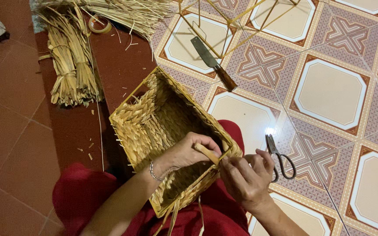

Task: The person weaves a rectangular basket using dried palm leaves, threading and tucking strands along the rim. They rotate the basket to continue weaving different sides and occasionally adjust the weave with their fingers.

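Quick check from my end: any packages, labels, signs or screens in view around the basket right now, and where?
None in view: no package, label, sign or screen.
What shows instead: a woven straw basket in both hands, scissors on the patterned tiles to its right, a knife above it, straw bundles and a roll of tape at the upper left.

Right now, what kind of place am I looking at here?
Probably a home floor used as a basket-weaving spot. A half-woven straw basket rests on the person's lap, bundles of dried straw lie on the red tiles, and scissors and a knife sit on the patterned tiles.
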